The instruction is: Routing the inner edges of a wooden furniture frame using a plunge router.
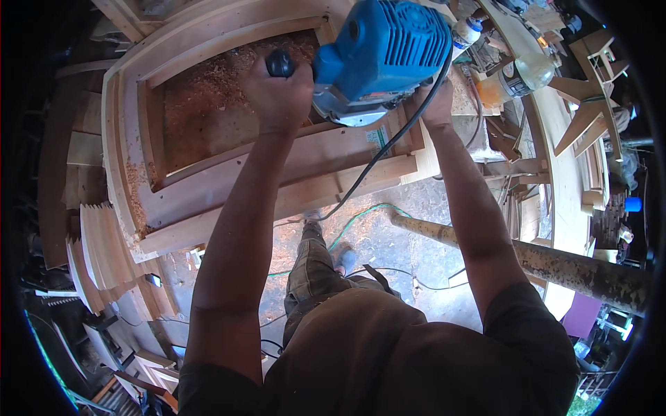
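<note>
A blue plunge router (385,52) is held upright between my two hands over a large wooden frame (208,201). My left hand (281,97) is closed around its left handle, whose black knob end shows above the fingers. On the other side my right hand (437,104) wraps the right handle; the motor body and the black power cord (388,149) hide part of those fingers. The router's lower part stands at the frame's inner edge, and its bit is out of sight. Wood shavings (215,80) lie in the recess inside the frame and along its left side.
The cord hangs from the router toward the floor, where a green cable (361,218) and my feet are. A rusty pole (576,270) slants at right. Curved wooden pieces (104,249) are stacked at left. A plastic bottle (520,76) and a spray can (468,31) sit at right.
</note>
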### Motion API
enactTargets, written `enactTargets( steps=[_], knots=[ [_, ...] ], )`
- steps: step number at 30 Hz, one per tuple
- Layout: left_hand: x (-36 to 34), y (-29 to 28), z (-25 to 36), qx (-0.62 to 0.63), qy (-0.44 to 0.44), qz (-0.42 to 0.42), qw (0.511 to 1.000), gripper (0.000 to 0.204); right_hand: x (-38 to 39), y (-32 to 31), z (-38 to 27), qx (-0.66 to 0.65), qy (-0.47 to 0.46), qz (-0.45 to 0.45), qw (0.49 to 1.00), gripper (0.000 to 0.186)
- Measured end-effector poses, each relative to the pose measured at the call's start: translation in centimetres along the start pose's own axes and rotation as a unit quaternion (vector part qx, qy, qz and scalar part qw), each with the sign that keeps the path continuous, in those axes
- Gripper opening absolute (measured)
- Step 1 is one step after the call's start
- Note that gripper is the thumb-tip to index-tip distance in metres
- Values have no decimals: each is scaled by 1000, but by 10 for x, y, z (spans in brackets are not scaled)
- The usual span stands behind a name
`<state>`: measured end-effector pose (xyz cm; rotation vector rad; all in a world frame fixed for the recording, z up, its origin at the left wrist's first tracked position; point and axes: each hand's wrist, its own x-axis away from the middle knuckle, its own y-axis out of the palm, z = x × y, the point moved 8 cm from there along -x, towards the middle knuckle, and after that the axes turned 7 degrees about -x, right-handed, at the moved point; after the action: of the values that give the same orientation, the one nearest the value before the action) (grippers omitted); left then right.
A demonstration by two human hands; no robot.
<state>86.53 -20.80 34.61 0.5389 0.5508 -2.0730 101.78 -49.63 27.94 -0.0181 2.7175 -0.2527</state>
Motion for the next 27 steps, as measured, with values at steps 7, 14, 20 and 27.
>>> enactTargets(
  steps=[7,14,20,27],
  knots=[
    [35,-14,12,-26,-19,-27,999,11,39,-25,-8,12,-2,14,1000,38],
    [47,-20,10,-14,-29,-44,999,12,50,-24,0,-69,-6,-4,998,40],
    [55,-20,11,-7,-47,-59,997,13,53,-30,16,-66,14,-19,998,39],
    [57,-21,8,-5,-35,-49,998,13,61,-28,-21,-74,-65,11,995,38]
  ],
)
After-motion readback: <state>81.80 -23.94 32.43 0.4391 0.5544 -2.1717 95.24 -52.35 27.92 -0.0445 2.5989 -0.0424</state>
